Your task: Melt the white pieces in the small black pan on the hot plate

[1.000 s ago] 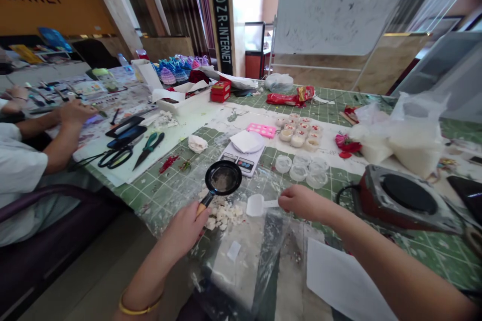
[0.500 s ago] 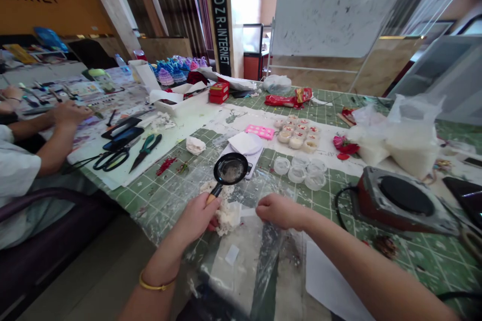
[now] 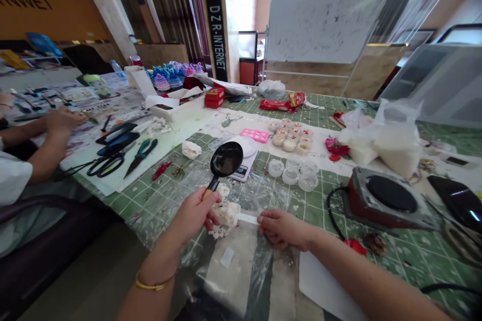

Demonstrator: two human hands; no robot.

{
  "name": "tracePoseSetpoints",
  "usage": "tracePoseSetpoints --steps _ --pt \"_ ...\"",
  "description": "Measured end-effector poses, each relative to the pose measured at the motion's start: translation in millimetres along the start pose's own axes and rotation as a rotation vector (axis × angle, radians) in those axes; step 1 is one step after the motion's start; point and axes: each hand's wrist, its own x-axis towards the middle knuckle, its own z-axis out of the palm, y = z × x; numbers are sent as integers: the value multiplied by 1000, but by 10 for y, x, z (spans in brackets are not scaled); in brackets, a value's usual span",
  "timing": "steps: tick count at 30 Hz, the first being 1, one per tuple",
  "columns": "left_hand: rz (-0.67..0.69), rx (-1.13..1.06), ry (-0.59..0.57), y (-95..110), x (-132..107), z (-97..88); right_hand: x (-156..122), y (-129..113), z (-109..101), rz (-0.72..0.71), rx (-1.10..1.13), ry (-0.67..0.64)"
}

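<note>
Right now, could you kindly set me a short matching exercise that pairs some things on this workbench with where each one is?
Things:
1. Small black ladle
2. White crumbly chunks
3. Red electric hot plate
4. Pink mould

Places:
A. Beyond the digital scale
B. Gripped in the left hand
C. On the green cutting mat, towards the right
D. On clear plastic sheeting, beside that hand

Pairs: 1-B, 2-D, 3-C, 4-A

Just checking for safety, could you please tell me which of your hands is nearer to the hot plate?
Right: your right hand is nearer, to the hot plate's left and slightly lower in view. Your left hand, gripping a ladle, is farther left.
</note>
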Motion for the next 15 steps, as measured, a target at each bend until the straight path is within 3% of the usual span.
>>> tracePoseSetpoints --steps 4,8,12,15 --pt "11 197 87 12 -62 -155 -139 10 -71 -10 53 10" --pt "-30 452 142 -43 -110 -310 -395 -130 -147 -55 124 -2" --pt "-22 632 97 -84 -173 -325 -586 -369 -200 -122 103 69" --pt "7 693 -5 -73 -245 -254 -585 -505 -205 -146 -86 218"
